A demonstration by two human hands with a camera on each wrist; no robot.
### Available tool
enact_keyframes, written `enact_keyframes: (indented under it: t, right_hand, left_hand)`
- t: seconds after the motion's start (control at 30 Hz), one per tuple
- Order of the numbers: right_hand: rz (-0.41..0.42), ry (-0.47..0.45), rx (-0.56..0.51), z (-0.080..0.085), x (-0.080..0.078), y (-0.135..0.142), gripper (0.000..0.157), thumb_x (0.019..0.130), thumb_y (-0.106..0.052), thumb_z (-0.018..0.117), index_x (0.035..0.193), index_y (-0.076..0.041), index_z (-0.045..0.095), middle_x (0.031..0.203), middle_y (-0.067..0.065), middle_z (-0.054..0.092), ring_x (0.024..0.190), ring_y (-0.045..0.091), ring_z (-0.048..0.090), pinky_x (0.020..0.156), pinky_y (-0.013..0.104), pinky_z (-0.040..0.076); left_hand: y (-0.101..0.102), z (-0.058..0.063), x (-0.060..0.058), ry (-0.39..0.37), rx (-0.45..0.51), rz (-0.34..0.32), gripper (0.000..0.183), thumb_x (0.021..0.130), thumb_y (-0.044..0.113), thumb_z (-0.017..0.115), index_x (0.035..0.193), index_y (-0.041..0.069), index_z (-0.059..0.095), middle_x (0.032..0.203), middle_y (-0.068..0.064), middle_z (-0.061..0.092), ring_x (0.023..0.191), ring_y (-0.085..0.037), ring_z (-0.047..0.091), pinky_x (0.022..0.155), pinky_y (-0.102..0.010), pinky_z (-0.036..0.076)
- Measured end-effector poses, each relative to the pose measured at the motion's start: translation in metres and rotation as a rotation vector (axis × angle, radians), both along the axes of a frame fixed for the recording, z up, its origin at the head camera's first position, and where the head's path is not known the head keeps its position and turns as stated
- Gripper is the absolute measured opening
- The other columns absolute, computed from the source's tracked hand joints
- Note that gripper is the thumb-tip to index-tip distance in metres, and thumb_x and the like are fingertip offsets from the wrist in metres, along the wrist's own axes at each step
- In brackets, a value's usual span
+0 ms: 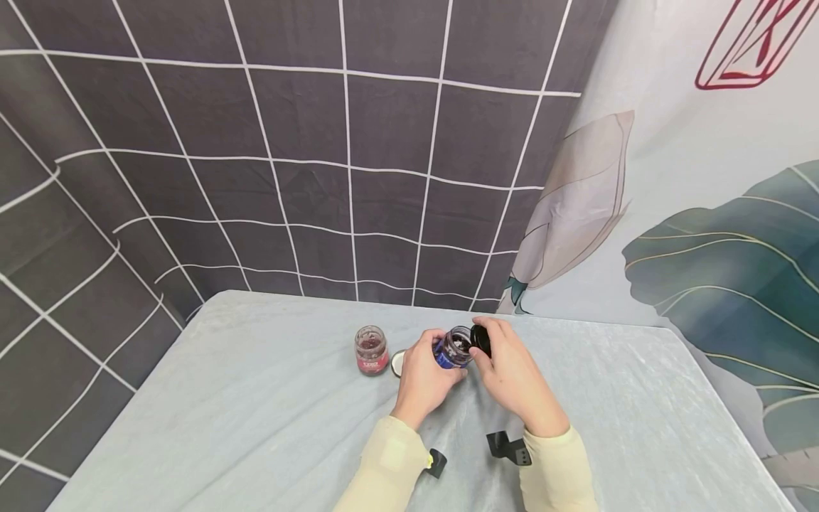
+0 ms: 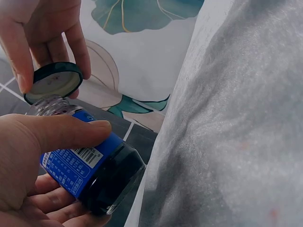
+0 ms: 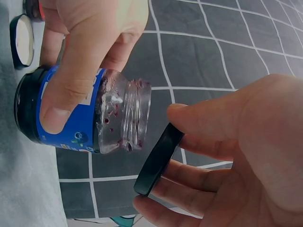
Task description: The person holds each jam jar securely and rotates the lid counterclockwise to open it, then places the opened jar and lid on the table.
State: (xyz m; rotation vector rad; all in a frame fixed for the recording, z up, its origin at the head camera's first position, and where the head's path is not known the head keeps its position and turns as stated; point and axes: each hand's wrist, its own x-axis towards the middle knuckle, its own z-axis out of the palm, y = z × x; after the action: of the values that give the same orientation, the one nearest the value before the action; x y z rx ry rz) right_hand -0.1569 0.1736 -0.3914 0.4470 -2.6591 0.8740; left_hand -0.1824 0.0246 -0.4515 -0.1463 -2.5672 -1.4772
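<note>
My left hand (image 1: 427, 380) grips a glass jam jar (image 3: 111, 113) with a blue label and dark contents low in it. The jar's mouth is uncovered, and dark red specks cling inside the glass near the neck. Between thumb and fingers, my right hand (image 1: 515, 373) holds a black lid (image 3: 158, 160) by its rim. In the right wrist view the lid is tilted and apart from the jar's mouth. Its pale inner side shows in the left wrist view, facing the jar.
Left of my hands an open glass jar (image 1: 372, 352) with a red label stands on the grey cloth-covered table (image 1: 269, 412). Beside it lies another lid (image 1: 398, 363), pale side up, partly hidden by my left hand. A dark gridded curtain (image 1: 384, 128) hangs behind the table.
</note>
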Motion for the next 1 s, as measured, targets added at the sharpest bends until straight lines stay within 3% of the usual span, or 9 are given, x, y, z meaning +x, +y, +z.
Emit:
enact_keyframes:
  t: [1.0]
  right_hand:
    - [-0.021, -0.025, -0.018, 0.0014, -0.0009, 0.0075, 0.046, 0.091, -0.006, 0.07, 0.132, 0.006, 0.054, 0.13, 0.025, 0.057, 0.121, 0.041, 0.056, 0.101, 0.056, 0.044]
  left_hand:
    - [-0.0009, -0.0015, -0.0002, -0.011, 0.013, 0.025, 0.063, 0.063, 0.014, 0.092, 0.118, 0.013, 0.062, 0.11, -0.005, 0.072, 0.101, -0.022, 0.067, 0.091, -0.041, 0.052]
